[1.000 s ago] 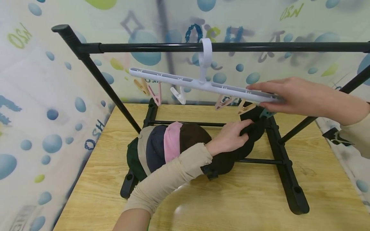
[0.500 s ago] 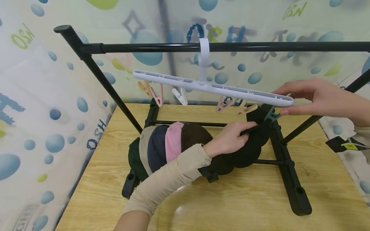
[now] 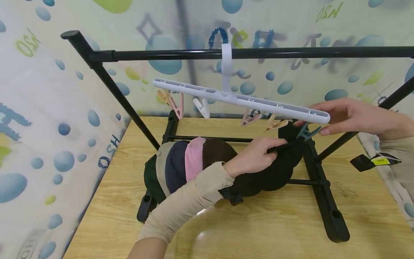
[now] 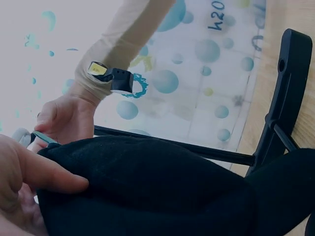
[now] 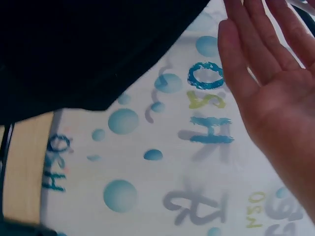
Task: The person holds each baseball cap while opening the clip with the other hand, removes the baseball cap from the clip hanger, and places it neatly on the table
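A black cap (image 3: 279, 171) is pinched at its edge by my left hand (image 3: 250, 156); in the left wrist view the thumb lies on top of the dark cloth (image 4: 147, 187). A teal clip (image 3: 307, 133) hangs at the right end of the white clip hanger (image 3: 258, 103), its lower end at the cap's edge and its handles spread. Around that hanger end is my right hand (image 3: 359, 118), thumb beside one clip handle and fingers behind the bar. In the right wrist view, the fingers of the right hand (image 5: 275, 88) are nearly straight beside the black cloth.
The hanger hooks over the black rack bar (image 3: 161, 54). Beige, pink and white clips (image 3: 202, 108) dangle along it. Below, a row of caps, including green, navy, pink (image 3: 194, 158) and brown, lies across the rack's lower rails on the wooden table (image 3: 258, 223).
My right hand has slid rightward off the hanger bar and loosened beside the teal clip. The hanger and black cap have shifted slightly right. My left hand keeps its grip.
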`<action>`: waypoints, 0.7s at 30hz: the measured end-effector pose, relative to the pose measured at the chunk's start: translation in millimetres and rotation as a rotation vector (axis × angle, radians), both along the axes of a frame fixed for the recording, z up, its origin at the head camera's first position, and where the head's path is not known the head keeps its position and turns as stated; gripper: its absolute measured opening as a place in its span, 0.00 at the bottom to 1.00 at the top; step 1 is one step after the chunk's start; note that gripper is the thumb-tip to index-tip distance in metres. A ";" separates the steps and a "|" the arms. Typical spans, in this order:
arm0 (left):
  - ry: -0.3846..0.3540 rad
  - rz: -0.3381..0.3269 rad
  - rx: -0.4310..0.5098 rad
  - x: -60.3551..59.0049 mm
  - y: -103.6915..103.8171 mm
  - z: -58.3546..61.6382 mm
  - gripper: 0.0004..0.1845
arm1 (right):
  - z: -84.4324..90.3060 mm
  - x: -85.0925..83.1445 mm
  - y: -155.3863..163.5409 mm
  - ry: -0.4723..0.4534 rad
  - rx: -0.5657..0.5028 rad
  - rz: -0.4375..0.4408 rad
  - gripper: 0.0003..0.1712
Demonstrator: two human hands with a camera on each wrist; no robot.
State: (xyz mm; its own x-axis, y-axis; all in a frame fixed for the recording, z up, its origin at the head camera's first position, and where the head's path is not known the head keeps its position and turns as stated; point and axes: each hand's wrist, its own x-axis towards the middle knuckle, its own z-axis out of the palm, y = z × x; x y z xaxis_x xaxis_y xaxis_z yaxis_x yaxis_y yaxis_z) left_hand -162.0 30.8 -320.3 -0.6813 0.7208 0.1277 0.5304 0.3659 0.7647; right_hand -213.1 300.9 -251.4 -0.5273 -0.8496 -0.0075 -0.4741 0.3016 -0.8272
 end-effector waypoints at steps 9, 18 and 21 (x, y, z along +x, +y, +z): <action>-0.009 -0.036 0.032 -0.9 -3.4 -4.4 0.21 | -9.5 -9.9 -6.0 -0.042 -0.049 0.073 0.27; -0.035 -0.019 0.048 -1.6 -5.7 -5.7 0.21 | -13.4 -12.3 -12.7 0.006 -0.077 0.030 0.23; -0.060 -0.004 0.024 -1.0 -6.1 -6.1 0.22 | -15.6 -11.6 -16.6 0.016 -0.111 -0.025 0.19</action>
